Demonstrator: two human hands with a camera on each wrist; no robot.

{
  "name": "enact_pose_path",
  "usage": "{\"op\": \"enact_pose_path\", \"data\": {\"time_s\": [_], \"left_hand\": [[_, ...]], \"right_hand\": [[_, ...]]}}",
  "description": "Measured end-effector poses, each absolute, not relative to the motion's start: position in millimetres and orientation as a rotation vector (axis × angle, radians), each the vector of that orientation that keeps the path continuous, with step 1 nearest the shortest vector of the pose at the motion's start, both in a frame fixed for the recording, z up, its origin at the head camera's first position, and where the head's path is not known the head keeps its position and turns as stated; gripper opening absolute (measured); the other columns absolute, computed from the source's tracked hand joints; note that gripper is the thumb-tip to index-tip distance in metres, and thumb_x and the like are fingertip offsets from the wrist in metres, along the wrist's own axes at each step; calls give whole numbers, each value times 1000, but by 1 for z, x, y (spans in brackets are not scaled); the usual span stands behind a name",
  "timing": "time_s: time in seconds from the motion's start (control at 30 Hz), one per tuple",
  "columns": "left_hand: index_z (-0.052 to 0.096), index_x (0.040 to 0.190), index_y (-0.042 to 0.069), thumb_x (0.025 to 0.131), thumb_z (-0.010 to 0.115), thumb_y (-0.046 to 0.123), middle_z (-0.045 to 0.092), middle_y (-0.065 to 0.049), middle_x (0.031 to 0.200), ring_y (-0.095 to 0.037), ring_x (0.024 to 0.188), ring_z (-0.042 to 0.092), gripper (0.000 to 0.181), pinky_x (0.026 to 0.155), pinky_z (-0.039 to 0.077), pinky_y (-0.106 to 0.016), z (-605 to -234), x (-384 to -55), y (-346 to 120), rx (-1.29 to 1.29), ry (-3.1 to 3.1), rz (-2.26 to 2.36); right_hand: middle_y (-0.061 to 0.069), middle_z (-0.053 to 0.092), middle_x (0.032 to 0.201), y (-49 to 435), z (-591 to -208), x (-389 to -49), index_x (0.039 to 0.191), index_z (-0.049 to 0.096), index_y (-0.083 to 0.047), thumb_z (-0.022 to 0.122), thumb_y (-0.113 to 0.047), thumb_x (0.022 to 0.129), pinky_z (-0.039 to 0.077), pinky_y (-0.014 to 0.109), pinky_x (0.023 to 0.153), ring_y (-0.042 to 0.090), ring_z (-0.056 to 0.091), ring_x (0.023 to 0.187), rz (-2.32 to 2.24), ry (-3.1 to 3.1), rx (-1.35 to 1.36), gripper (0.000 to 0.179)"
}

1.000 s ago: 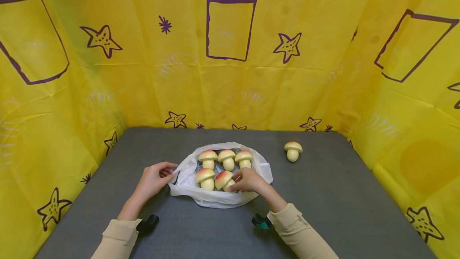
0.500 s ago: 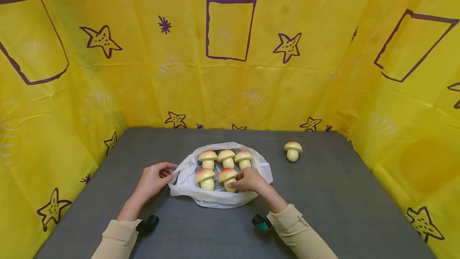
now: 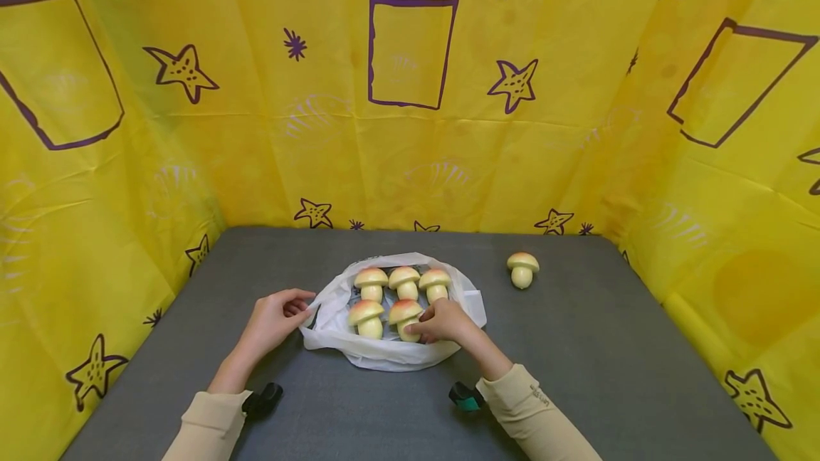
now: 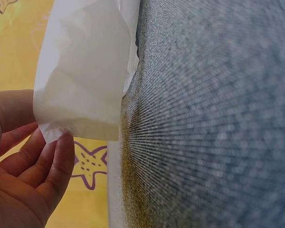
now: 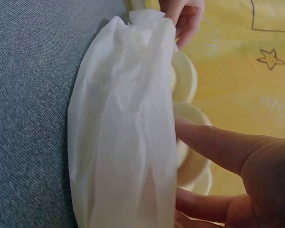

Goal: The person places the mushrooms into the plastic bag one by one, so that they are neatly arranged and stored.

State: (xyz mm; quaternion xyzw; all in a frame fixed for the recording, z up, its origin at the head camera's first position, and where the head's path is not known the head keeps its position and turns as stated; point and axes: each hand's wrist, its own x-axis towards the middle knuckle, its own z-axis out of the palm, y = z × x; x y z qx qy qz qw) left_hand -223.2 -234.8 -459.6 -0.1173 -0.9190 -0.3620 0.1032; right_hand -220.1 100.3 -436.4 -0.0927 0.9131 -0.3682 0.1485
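Observation:
In the head view a white plastic bag [image 3: 378,358] lies with its mouth spread wide around several toy mushrooms, cream with reddish cap tops. My right hand [image 3: 446,322] reaches into the bag and grips the front right toy mushroom [image 3: 405,310] by its stem. Beside that one stands another toy mushroom [image 3: 366,320], with a row of three behind. My left hand [image 3: 275,317] pinches the bag's left edge; in the left wrist view the bag's white film [image 4: 83,90] runs between thumb and fingers. From the right wrist, the bag's side [image 5: 123,133] hides the right fingertips.
One more toy mushroom [image 3: 522,270] stands outside the bag, toward the back right of the dark grey table [image 3: 596,354]. A white flap [image 3: 475,306] sticks out at the bag's right side. Yellow cloth [image 3: 410,155] with purple drawings encloses the table's back and sides.
The front right toy mushroom, tilted a second ago, now stands straighter, with my right fingers closed on its stem. My left hand and the bag have kept their places.

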Motion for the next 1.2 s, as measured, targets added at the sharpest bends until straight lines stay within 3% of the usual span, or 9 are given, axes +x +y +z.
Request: {"op": "enact_pose_path", "data": {"time_s": [0.43,0.8,1.2], "left_hand": [[71,104,9,79,74,6,67,-2,82,-10,70,60,25,62,50,-20,-459,-223,-235,-357,-2707,-1063],[71,103,8,79,74,6,67,-2,82,-11,70,61,25,61,50,-20,-459,-224,-234,-351,-2708,-1069],[71,104,8,79,74,6,67,-2,82,-10,70,60,25,62,50,-20,-458,-223,-233,-346,-2717,-1055]], "right_hand": [[3,70,70,114,-418,-218,80,75,-8,76,-33,78,51,24,59,12,67,61,-1108,2589,-289,25],[13,71,95,151,-411,-235,105,70,-1,72,-28,84,56,37,76,28,69,88,-1301,2531,-208,34],[21,68,106,189,-406,-247,112,65,6,67,-23,88,55,38,79,30,69,90,-1341,2609,-193,38]]}}
